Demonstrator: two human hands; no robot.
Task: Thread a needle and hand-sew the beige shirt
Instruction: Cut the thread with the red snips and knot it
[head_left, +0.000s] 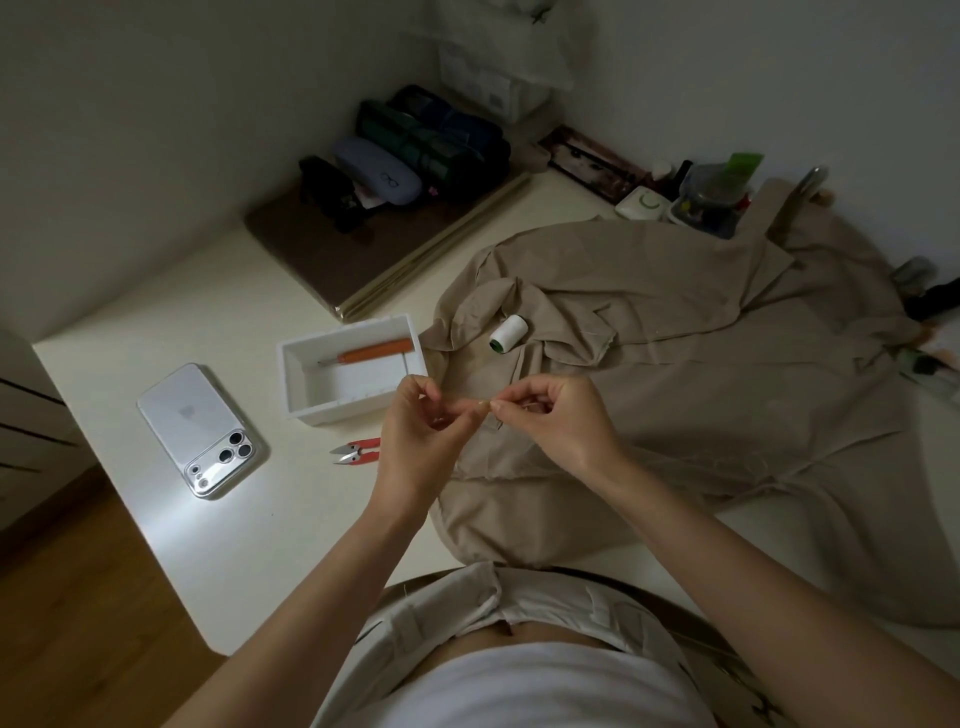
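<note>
Shirt (649, 322): crumpled on table (260, 519); soft, light, limp; grip judged best at a hem fold | spool (508, 334): on shirt | left hand (426, 418), right hand (553, 415): over shirt's near-left edge, together pinching one fine item (485, 404), needle or thread unclear

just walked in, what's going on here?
A person's left hand and right hand meet fingertip to fingertip above the beige shirt, seemingly threading. The needle and thread are too fine to see. The white spool lies on the shirt, and the red snips lie on the table. Sewing apparently not started.
</note>
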